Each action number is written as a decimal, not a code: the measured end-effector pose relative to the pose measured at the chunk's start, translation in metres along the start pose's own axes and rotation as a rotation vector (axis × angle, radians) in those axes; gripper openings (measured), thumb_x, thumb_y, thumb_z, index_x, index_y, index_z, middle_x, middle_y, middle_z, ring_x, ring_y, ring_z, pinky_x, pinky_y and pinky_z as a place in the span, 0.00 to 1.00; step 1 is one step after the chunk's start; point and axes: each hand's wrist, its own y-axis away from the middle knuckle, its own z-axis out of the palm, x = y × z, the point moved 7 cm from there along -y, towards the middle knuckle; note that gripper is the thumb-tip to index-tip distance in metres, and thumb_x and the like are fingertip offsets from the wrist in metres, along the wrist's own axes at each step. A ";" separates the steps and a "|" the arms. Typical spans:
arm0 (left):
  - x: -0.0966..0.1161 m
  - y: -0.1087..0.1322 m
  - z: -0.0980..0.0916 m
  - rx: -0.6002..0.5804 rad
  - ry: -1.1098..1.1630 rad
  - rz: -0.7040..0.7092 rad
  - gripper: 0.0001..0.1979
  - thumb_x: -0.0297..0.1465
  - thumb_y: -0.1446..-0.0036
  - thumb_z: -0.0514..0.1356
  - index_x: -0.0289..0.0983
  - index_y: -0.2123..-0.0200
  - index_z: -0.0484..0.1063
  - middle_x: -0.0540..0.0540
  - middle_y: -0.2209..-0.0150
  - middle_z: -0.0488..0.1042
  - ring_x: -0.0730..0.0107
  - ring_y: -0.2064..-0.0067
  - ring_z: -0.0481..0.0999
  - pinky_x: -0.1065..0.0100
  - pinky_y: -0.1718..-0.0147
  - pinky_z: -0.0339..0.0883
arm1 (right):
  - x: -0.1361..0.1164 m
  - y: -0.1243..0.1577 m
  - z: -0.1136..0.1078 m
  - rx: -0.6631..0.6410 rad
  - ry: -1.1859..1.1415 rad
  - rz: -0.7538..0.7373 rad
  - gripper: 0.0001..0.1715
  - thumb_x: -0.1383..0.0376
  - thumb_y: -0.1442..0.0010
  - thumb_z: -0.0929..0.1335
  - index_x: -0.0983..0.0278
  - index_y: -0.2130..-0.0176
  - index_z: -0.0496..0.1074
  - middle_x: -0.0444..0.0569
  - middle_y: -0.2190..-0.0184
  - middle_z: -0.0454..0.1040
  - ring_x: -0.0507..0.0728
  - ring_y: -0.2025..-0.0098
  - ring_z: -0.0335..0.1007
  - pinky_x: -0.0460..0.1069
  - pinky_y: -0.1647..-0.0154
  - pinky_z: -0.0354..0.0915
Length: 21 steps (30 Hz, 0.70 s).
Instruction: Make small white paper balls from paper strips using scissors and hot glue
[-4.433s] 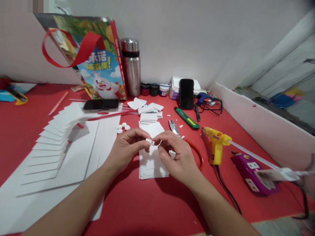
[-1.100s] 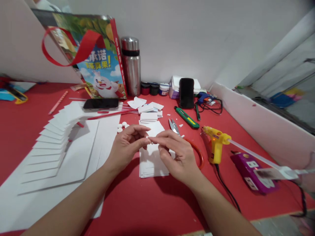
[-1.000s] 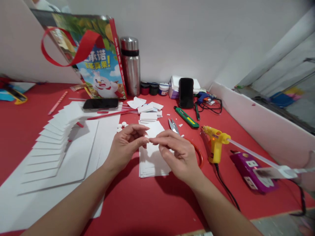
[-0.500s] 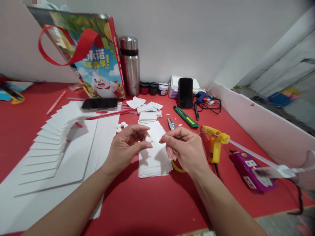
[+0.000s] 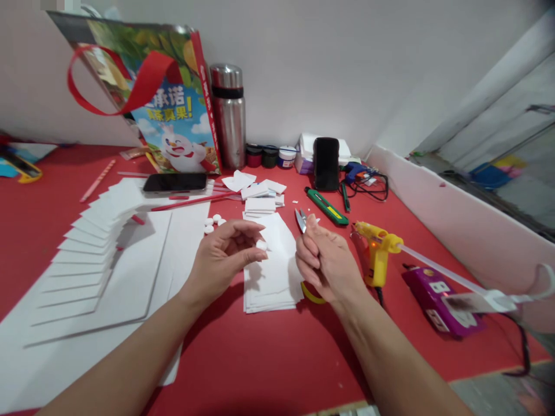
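Note:
Between the thumb and fingers of my left hand (image 5: 229,247) is a small white disc (image 5: 261,245), held above a stack of white paper (image 5: 271,283). My right hand (image 5: 327,257) is closed to the right of the stack, thumb pressed on the curled fingers; whatever it may hold is hidden. Scissors lie partly under that hand, their metal blades (image 5: 300,221) showing beyond it and a yellow handle (image 5: 313,294) below. Several more white discs (image 5: 209,229) lie beyond my left hand on a white sheet.
A white stepped model (image 5: 93,254) fills the left side. On the right lie a yellow glue gun (image 5: 378,254), a purple power strip (image 5: 442,306) and a green utility knife (image 5: 326,206). A phone (image 5: 175,182), steel flask (image 5: 230,115) and printed bag (image 5: 173,115) are behind.
My right hand has drawn slightly away from the disc, its fingers curling in and its thumb turning upward. My left hand stays almost still with the disc.

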 end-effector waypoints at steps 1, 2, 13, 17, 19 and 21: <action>0.000 0.000 0.000 0.000 -0.001 0.003 0.17 0.26 0.52 0.72 0.39 0.58 0.78 0.49 0.65 0.77 0.73 0.64 0.76 0.72 0.65 0.73 | 0.000 0.000 -0.001 0.012 0.009 -0.001 0.32 0.51 0.41 0.72 0.63 0.83 0.57 0.36 0.89 0.55 0.44 0.93 0.49 0.41 0.94 0.42; 0.000 0.000 0.000 -0.001 0.001 0.006 0.17 0.26 0.53 0.72 0.39 0.58 0.78 0.49 0.65 0.77 0.72 0.63 0.76 0.72 0.64 0.73 | 0.001 0.000 -0.002 0.016 0.014 -0.002 0.33 0.51 0.41 0.72 0.63 0.84 0.56 0.36 0.90 0.55 0.44 0.92 0.48 0.41 0.94 0.40; 0.011 0.000 0.006 -0.078 -0.109 0.107 0.10 0.27 0.50 0.71 0.37 0.62 0.79 0.45 0.63 0.77 0.67 0.62 0.76 0.67 0.62 0.72 | -0.009 0.001 0.006 -0.030 0.166 -0.095 0.11 0.63 0.47 0.77 0.66 0.72 0.74 0.42 0.80 0.72 0.45 0.82 0.62 0.42 0.83 0.56; 0.014 0.000 0.008 -0.086 -0.113 0.119 0.09 0.28 0.50 0.71 0.37 0.64 0.80 0.44 0.64 0.77 0.66 0.61 0.75 0.67 0.63 0.71 | -0.014 0.000 -0.004 0.049 0.094 -0.119 0.22 0.57 0.45 0.76 0.64 0.77 0.65 0.37 0.85 0.66 0.43 0.89 0.49 0.41 0.89 0.42; 0.015 0.000 0.009 -0.088 -0.120 0.127 0.09 0.27 0.50 0.71 0.38 0.63 0.81 0.45 0.64 0.77 0.66 0.62 0.75 0.67 0.63 0.71 | -0.018 -0.001 -0.010 0.090 0.063 -0.136 0.27 0.53 0.43 0.74 0.63 0.80 0.61 0.36 0.89 0.61 0.43 0.91 0.45 0.42 0.91 0.38; 0.015 0.000 0.009 -0.098 -0.125 0.132 0.09 0.27 0.49 0.70 0.39 0.62 0.82 0.45 0.64 0.77 0.67 0.62 0.76 0.68 0.64 0.71 | -0.021 -0.001 -0.014 0.108 0.051 -0.149 0.32 0.50 0.41 0.72 0.62 0.83 0.57 0.37 0.91 0.57 0.44 0.92 0.43 0.43 0.92 0.35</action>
